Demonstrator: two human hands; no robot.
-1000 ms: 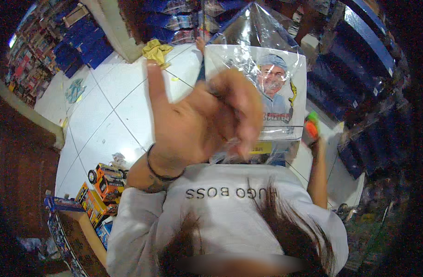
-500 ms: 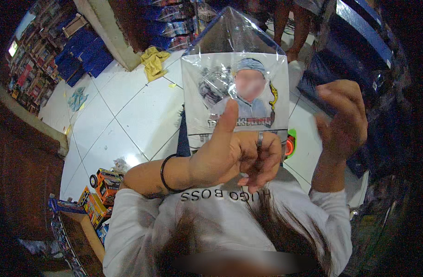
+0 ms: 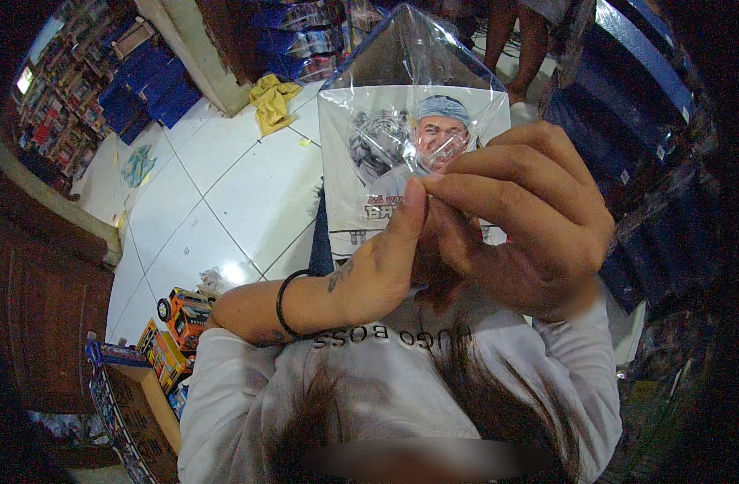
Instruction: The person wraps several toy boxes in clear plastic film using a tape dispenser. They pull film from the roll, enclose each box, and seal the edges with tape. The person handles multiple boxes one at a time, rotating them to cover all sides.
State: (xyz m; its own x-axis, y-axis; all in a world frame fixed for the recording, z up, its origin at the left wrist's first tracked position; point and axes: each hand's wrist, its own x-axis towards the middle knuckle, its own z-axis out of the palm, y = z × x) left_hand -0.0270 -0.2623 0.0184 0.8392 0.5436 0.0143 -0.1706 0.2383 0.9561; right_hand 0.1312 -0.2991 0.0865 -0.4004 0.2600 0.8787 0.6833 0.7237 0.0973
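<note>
Before me stands a clear plastic bag [image 3: 414, 60], its upper end folded to a point. Inside it is a flat white printed piece [image 3: 345, 173] with a portrait, a tiger head and lettering. My left hand [image 3: 377, 270], a black band at its wrist, is in front of the bag with the thumb raised and the fingers curled, mostly hidden by the other hand. My right hand [image 3: 531, 206] is closed in a pinch, its fingertips meeting the left thumb tip. Anything between the fingertips is too small to make out.
Toy trucks [image 3: 184, 319] stand by an open cardboard box [image 3: 135, 403] at lower left. A yellow cloth [image 3: 273, 103] and a teal cloth [image 3: 138, 165] lie on the white tiled floor [image 3: 224, 194]. Blue packages [image 3: 652, 113] are stacked at right. Another person's legs [image 3: 519, 44] show at the back.
My right hand has come in from the right, its fingertips now at my left thumb and covering part of the bag. The left thumb has shifted slightly to the right.
</note>
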